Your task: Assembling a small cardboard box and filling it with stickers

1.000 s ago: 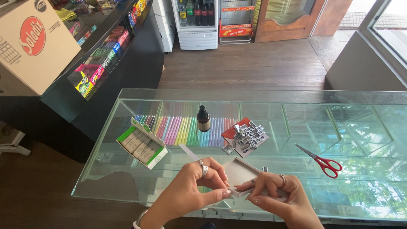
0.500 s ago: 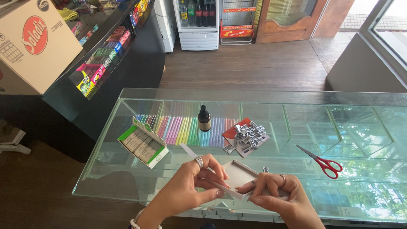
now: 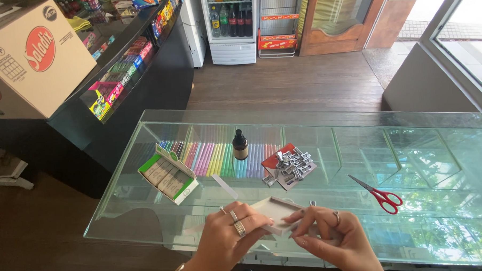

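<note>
1. Landmark: glass counter (image 3: 423, 161). Both hands work at its near edge, centre.
2. Left hand (image 3: 231, 240): fingers curled, closed on the near-left side of a small flat white box (image 3: 278, 210), 2 rings visible. Firm pinch, as far as I can tell.
3. Right hand (image 3: 330, 239): fingertips (image 3: 293, 218) pinch the box's right edge, the rest of the fingers loosely bent. Nothing else in that hand.
4. The box is held just above the counter's near edge, tilted, open face up. Contents not visible.
5. On the counter beyond the box: a loose white strip (image 3: 224, 186), a green-and-white carton (image 3: 167, 175) of small packs to the left, a dark dropper bottle (image 3: 240, 145) mid-counter, a pile of small metal clips (image 3: 291, 164) on a red card, red-handled scissors (image 3: 379, 193) to the right.
6. Risks, my read:
   - The box hangs partly past the counter edge; a slipped pinch drops it to the floor.
   - Too much squeeze on thin card walls could buckle them.
   - An elbow or sleeve sweep could scatter the clip pile or tip the bottle.
   - Scissors sit close to the right hand's reach path, a snag hazard.
</note>
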